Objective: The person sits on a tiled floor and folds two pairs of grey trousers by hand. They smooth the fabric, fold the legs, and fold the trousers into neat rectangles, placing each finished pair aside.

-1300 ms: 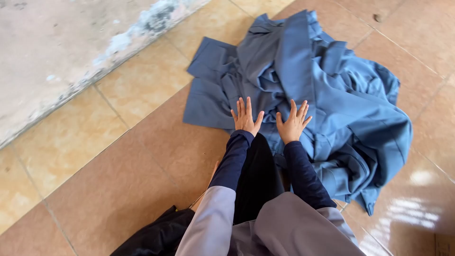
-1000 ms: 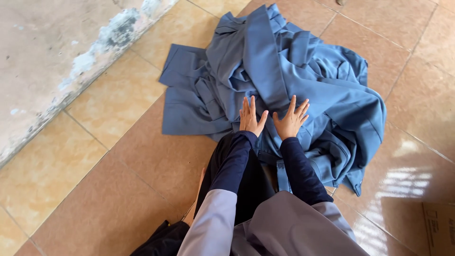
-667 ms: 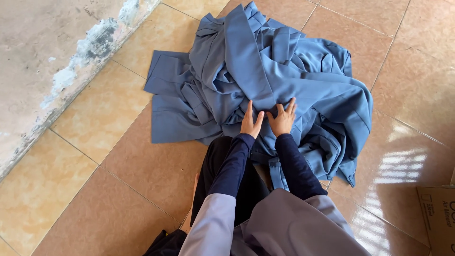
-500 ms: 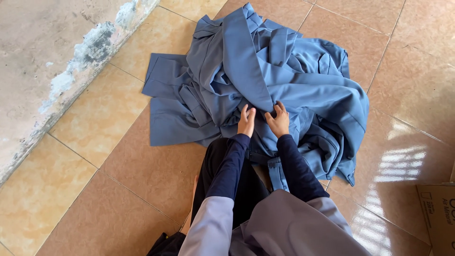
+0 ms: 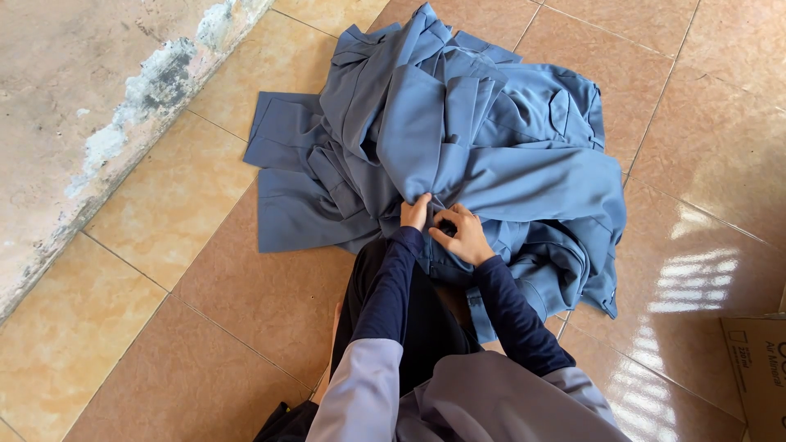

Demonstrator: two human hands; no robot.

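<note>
A crumpled pile of blue-grey garments (image 5: pixel 458 139) lies on the tiled floor in front of me. My left hand (image 5: pixel 415 212) pinches a fold of the blue cloth at the pile's near edge, fingers tucked into the fabric. My right hand (image 5: pixel 463 233) is right beside it, fingers curled around the same bunched fold. Both forearms wear dark navy sleeves under a grey garment. A flat trouser-like piece (image 5: pixel 286 188) spreads out to the left of the pile.
A rough concrete wall base (image 5: pixel 98 106) with peeling paint runs along the left. A cardboard box (image 5: pixel 757 368) sits at the lower right edge. Tan and brown floor tiles (image 5: pixel 246 295) surround the pile; sunlight glares on the tile at right.
Both hands went from lying flat and spread on the cloth to closing together on one fold near my knees. The view shifted so the pile sits more centred.
</note>
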